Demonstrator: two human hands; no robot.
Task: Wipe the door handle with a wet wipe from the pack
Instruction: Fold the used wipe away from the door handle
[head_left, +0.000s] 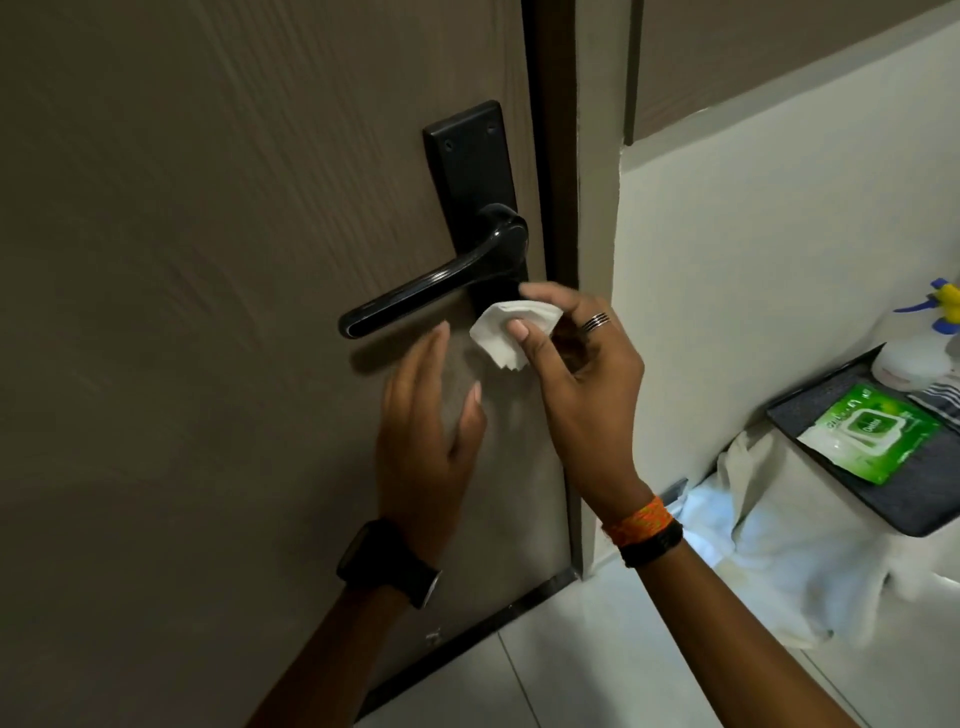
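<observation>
A black lever door handle (426, 291) on a black backplate (470, 166) is mounted on the brown door. My right hand (587, 384) pinches a white folded wet wipe (506, 332) between thumb and fingers, just below the handle's pivot end and against the lower backplate. My left hand (431, 431) hovers below the lever with fingers apart, holding nothing. The green wet wipe pack (872, 434) lies on a dark tray at the right.
The dark tray (904, 514) rests on a surface draped with white cloth (779, 561). A spray bottle (919, 343) with a blue and yellow head stands at the tray's back. The door frame (558, 156) and a white wall (727, 260) lie right of the handle.
</observation>
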